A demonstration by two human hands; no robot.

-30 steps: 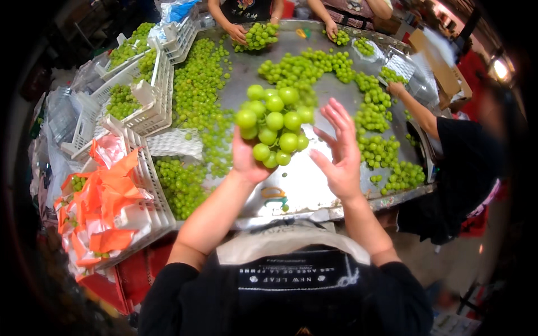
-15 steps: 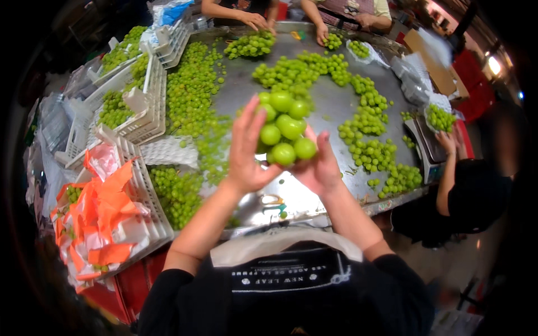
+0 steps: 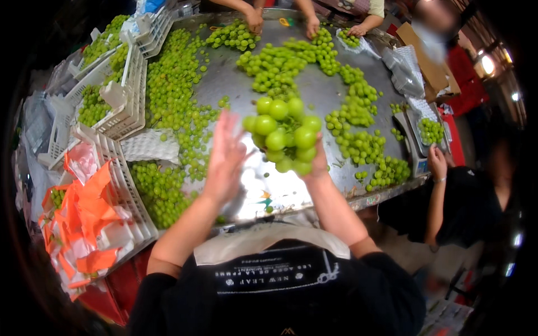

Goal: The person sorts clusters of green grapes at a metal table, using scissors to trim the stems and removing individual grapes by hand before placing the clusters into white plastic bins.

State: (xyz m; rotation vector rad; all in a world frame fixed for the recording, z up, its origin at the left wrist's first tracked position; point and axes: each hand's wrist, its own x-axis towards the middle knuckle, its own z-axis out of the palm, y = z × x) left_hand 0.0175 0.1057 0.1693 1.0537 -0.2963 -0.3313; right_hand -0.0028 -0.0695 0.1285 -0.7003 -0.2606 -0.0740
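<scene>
A bunch of green grapes point(image 3: 283, 134) is held up over the metal table point(image 3: 216, 84) in front of me. My right hand point(image 3: 317, 162) grips it from the right and below, most of its fingers hidden behind the fruit. To the left of the bunch, my left hand point(image 3: 224, 162) is apart from it, fingers stretched upward and somewhat blurred, with nothing in it. Under the hands, near the table's front edge, lie small scissors point(image 3: 265, 199), partly washed out by glare. Beyond the held bunch, several more grape bunches point(image 3: 274, 70) curve across the table.
Loose grapes point(image 3: 174, 84) cover the table's left side, beside white crates point(image 3: 131, 92) and a crate with orange paper point(image 3: 92, 207). At right, a scale point(image 3: 413, 140) carries a tray of grapes point(image 3: 431, 131), a co-worker's hand point(image 3: 437, 162) beside it. Other people's hands point(image 3: 312, 25) work along the far edge.
My left hand has come off the bunch and moved left, opening. The bunch has turned and now rests in my right hand. At right, the grape tray has come down onto the scale.
</scene>
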